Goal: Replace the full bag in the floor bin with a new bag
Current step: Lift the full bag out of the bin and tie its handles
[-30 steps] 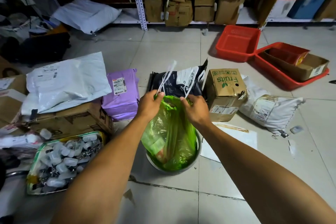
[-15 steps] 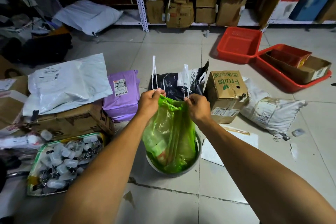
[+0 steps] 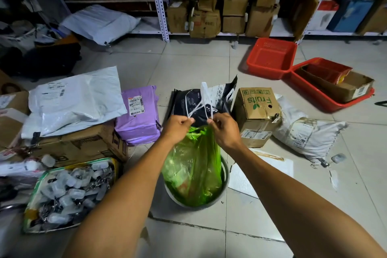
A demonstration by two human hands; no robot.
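Observation:
A full translucent green bag (image 3: 193, 165) stands in a round grey floor bin (image 3: 226, 176) at the centre of the tiled floor. Its gathered mouth is bunched just under my hands. White drawstrings (image 3: 202, 100) rise from the mouth and cross above it. My left hand (image 3: 178, 124) pinches one string at the bag's top left. My right hand (image 3: 225, 129) pinches the other at the top right. Both hands are close together, nearly touching. The bag's contents show as green and orange shapes through the plastic.
A black parcel (image 3: 188, 100) and a "Fruits" carton (image 3: 256, 115) lie just behind the bin. Purple parcel (image 3: 138, 115) and boxes sit left, a tray of small bottles (image 3: 69, 192) front left. Red baskets (image 3: 272, 56) and a white sack (image 3: 307, 134) lie right. Shelving (image 3: 160, 4) lines the back.
The white drawstrings went from standing apart and upright to crossing over the bag's mouth. My hands came closer together and the bag's mouth is gathered tighter.

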